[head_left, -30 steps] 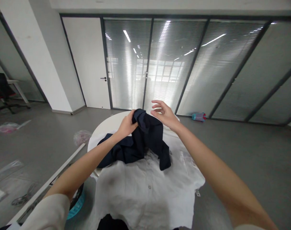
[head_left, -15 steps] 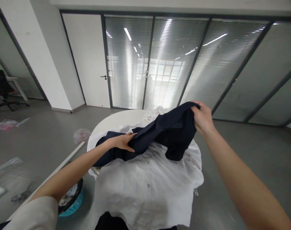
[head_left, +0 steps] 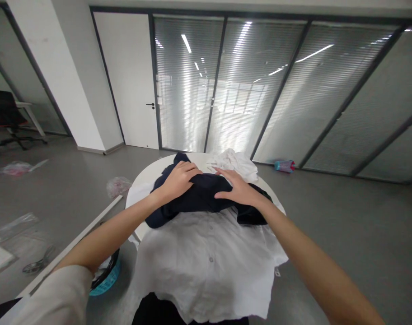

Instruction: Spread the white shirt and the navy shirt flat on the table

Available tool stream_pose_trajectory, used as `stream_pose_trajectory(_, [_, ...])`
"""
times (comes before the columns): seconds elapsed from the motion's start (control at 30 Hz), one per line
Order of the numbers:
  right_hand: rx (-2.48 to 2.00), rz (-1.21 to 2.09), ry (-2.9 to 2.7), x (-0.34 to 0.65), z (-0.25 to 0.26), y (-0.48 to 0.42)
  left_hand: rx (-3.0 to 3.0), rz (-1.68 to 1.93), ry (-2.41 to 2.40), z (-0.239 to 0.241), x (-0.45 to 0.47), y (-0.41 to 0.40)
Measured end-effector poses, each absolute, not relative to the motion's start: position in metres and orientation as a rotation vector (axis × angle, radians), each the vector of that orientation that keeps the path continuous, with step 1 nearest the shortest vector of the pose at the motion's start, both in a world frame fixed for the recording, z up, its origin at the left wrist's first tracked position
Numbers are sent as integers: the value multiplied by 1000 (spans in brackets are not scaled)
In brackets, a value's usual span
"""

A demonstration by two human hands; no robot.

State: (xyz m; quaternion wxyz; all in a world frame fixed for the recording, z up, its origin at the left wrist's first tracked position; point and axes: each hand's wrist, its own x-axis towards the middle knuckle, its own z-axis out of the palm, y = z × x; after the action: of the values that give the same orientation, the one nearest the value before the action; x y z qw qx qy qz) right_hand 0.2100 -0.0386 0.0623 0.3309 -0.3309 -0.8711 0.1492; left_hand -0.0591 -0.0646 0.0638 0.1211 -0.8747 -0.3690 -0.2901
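Nearest the camera, one white shirt [head_left: 206, 262] lies spread flat with its button line running up the middle, and its near edge hangs over the round white table [head_left: 148, 174]. Beyond it lies one dark navy garment [head_left: 199, 201], bunched in a low heap on the far half of the table and overlapping the white shirt's upper edge.

Both hands rest on top of that dark garment. The left hand [head_left: 177, 179] lies palm down on its left part, fingers [head_left: 191, 168] bent loosely over a fold of the cloth; it presses rather than grips, as far as can be seen. The right hand [head_left: 238, 189] lies flat on the right part, fingers [head_left: 222, 172] stretched out and slightly spread, holding nothing. The two hands are close together, with a strip of dark cloth between them.

Just behind the right hand, one crumpled white cloth [head_left: 236, 160] sits at the far edge of the table, touching the dark garment.

On the floor to the left, one teal basket [head_left: 106, 282] stands beside the table, partly hidden by the left arm, and one pair of scissors [head_left: 36, 264] lies farther left. One pink plastic bag [head_left: 118, 185] lies near the table's far left side. Far right, by the glass wall, one teal and pink thing [head_left: 283, 165] lies on its side.
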Motion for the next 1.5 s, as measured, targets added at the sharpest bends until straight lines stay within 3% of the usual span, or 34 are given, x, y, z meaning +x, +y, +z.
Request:
stream_pose_trajectory(0.13, [-879, 432, -2197, 169, 79, -45, -2492, -1168, -917, 77, -48, -71])
stream_pose_trajectory(0.3, [-994, 370, -1871, 215, 84, -39, -2707, -1529, -1551, 31, -71, -60])
stream_pose_trajectory(0.43, [-1093, 476, -1775, 260, 60, -46, -3346, -1460, -1998, -24, -70, -55])
stream_pose_trajectory(0.57, [-1172, 588, -1725, 296, 36, -55, -3306, -1496, -2064, -51, -46, -60])
stream_pose_trajectory(0.73, [-1138, 661, -1604, 331, 25, -60, -3133, -1796, -1760, -39, -37, -59])
stream_pose_trajectory(0.87, [-1133, 543, -1471, 335, 33, -62, -2795, -2017, -1663, 1, -60, -67])
stream_pose_trajectory(1.03, [-1131, 343, -1620, 257, 58, -74, -2507, -1690, -1337, 62, -64, -109])
stream_pose_trajectory(1.23, [-690, 759, -2152, 162, 75, -97, -2859, -863, -1418, 54, -47, -121])
stream_pose_trajectory(1.33, [-767, 655, -2137, 192, 67, -93, -2736, -745, -1615, 45, -92, -114])
stream_pose_trajectory(1.5, [-1442, 204, -1842, 299, 16, -86, -2289, -366, -1956, 53, -195, -111])
